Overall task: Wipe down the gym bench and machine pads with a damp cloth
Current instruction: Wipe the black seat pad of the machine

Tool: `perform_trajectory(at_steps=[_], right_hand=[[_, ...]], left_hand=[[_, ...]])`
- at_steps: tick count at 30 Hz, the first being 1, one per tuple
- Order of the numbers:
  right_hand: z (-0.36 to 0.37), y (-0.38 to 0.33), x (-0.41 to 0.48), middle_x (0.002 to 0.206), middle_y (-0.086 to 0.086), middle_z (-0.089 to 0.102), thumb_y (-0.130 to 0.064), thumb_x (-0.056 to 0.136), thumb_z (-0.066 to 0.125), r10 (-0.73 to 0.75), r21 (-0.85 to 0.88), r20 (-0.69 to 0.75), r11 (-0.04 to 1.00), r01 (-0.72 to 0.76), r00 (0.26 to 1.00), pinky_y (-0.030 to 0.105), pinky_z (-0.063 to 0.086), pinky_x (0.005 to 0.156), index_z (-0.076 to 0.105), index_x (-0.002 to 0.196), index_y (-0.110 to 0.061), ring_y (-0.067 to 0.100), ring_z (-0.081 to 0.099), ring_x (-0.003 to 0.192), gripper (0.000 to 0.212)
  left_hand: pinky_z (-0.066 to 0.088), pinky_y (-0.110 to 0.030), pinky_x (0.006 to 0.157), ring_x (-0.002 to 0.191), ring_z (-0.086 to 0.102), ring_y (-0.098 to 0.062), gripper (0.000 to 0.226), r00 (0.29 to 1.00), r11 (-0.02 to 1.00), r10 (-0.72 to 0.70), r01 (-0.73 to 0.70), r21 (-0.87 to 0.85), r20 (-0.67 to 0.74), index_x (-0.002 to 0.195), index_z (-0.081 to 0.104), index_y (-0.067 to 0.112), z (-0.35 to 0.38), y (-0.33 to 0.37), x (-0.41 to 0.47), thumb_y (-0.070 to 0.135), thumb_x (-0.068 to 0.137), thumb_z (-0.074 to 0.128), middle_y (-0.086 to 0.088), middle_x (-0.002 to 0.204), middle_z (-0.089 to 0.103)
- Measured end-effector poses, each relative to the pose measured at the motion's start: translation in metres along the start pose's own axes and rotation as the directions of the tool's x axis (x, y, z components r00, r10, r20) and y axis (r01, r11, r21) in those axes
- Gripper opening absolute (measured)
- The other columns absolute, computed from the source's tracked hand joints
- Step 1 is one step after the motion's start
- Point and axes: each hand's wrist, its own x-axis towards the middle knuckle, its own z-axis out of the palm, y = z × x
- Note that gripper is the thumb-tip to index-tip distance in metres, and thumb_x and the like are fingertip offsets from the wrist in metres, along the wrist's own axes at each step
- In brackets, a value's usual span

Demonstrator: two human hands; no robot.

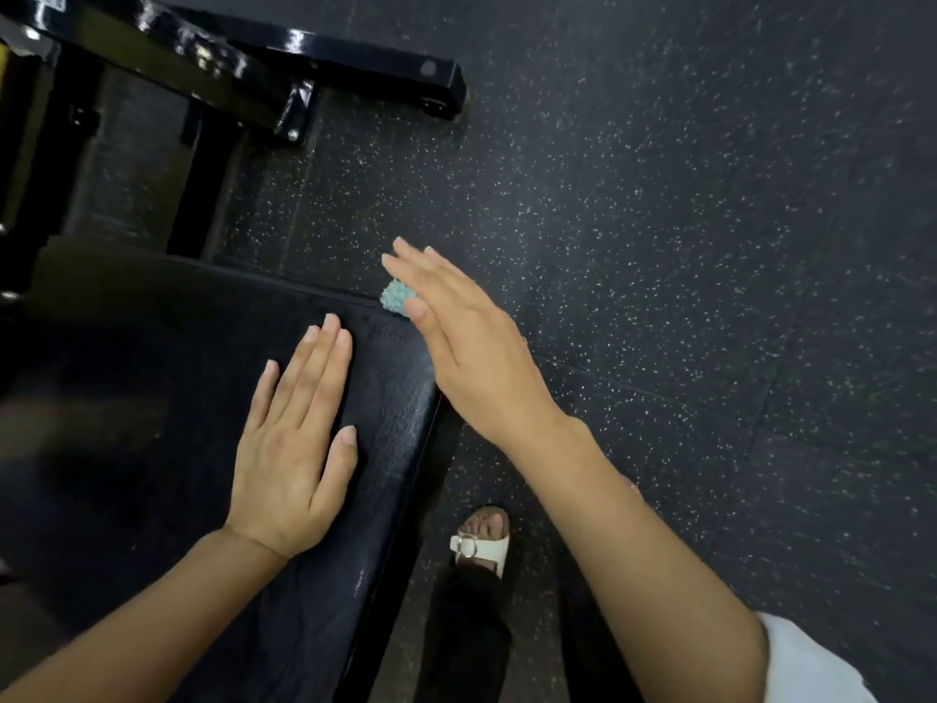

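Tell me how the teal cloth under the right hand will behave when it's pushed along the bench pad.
The teal cloth looks nubby and bunched under the right hand, so it is probably soft and floppy. Mostly hidden by that hand, it seems small and light. The bench pad shines, so the cloth should probably glide easily.

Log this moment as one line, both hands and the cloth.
left hand: flat on bench pad | right hand: laid flat over teal cloth at pad's far right corner | step: pad wipe
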Motion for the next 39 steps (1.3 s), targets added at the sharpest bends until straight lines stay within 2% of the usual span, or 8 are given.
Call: perform_trajectory(at_steps=[5,7,10,16,22,26,32,39], right_hand=[[-0.004,-0.025,0.008,0.153,-0.002,0.043,-0.023,0.105,0.036,-0.208,-0.203,0.080,0.954,0.220,0.975,0.045,0.016,0.122,0.051,0.143,-0.016,0.017,0.024,0.149,0.041],[0.008,-0.034,0.010,0.151,-0.002,0.046,-0.029,0.102,0.032,-0.295,-0.415,0.169,0.844,0.339,0.941,0.046,0.014,0.122,0.051,0.143,-0.017,0.019,0.027,0.148,0.046],[0.019,-0.033,0.004,0.153,-0.001,0.044,-0.036,0.101,0.030,-0.253,-0.676,0.310,0.619,0.400,0.916,0.050,0.011,0.122,0.047,0.146,-0.018,0.020,0.025,0.149,0.052],[-0.002,-0.031,-0.009,0.161,0.005,0.029,-0.009,0.097,0.052,-0.262,-0.509,0.368,0.746,0.429,0.892,0.040,0.027,0.120,0.045,0.146,-0.011,0.020,0.019,0.151,0.050],[-0.017,-0.020,0.017,0.156,-0.006,0.038,-0.041,0.103,0.034,-0.253,-0.641,0.531,0.505,0.578,0.809,0.049,0.019,0.121,0.048,0.146,-0.024,0.020,0.023,0.150,0.048],[-0.009,-0.020,0.034,0.158,-0.003,0.036,-0.040,0.104,0.030,-0.260,-0.579,0.607,0.502,0.642,0.751,0.047,0.022,0.121,0.046,0.147,-0.018,0.023,0.022,0.150,0.051],[0.007,-0.025,0.051,0.159,-0.003,0.033,-0.039,0.103,0.029,-0.229,-0.566,0.618,0.535,0.628,0.752,0.045,0.033,0.117,0.042,0.149,-0.017,0.023,0.024,0.150,0.053],[0.012,-0.027,0.064,0.160,-0.003,0.031,-0.034,0.103,0.032,-0.206,-0.456,0.653,0.661,0.595,0.729,0.044,0.042,0.110,0.040,0.150,-0.015,0.024,0.021,0.150,0.051]], left_hand=[[-0.001,-0.034,0.124,0.154,0.005,-0.013,0.066,0.980,0.981,-0.193,0.191,-0.043,-0.046,0.158,0.013,0.009,0.004,0.013,0.002,0.030,0.097,0.027,0.000,0.167,0.007],[-0.002,-0.033,0.125,0.154,0.004,-0.012,0.066,0.963,0.965,-0.260,0.256,-0.061,-0.070,0.157,0.019,0.006,0.007,0.014,0.003,0.032,0.097,0.028,-0.003,0.166,0.011],[-0.003,-0.036,0.124,0.153,0.001,-0.007,0.067,0.890,0.894,-0.442,0.428,-0.130,-0.113,0.159,0.013,0.013,0.008,0.015,0.004,0.034,0.097,0.025,0.005,0.167,0.005],[-0.009,-0.028,0.122,0.152,-0.001,-0.003,0.067,0.846,0.849,-0.520,0.497,-0.179,-0.118,0.160,0.012,0.017,0.006,0.017,0.008,0.031,0.095,0.023,0.010,0.166,0.003],[-0.006,-0.032,0.123,0.153,-0.002,-0.007,0.066,0.858,0.856,-0.505,0.484,-0.180,-0.094,0.160,0.010,0.016,0.005,0.014,0.006,0.031,0.097,0.024,0.007,0.167,0.003],[-0.004,-0.035,0.123,0.154,0.000,-0.009,0.066,0.860,0.856,-0.503,0.483,-0.181,-0.085,0.159,0.012,0.014,0.005,0.012,0.006,0.031,0.097,0.025,0.004,0.167,0.005],[0.003,-0.042,0.124,0.154,0.007,-0.014,0.066,0.864,0.863,-0.495,0.476,-0.173,-0.095,0.158,0.018,0.010,0.007,0.010,0.007,0.029,0.096,0.029,-0.003,0.167,0.012],[0.005,-0.044,0.124,0.154,0.011,-0.017,0.066,0.866,0.865,-0.493,0.475,-0.164,-0.090,0.156,0.020,0.006,0.006,0.008,0.009,0.028,0.095,0.032,-0.006,0.166,0.016]])
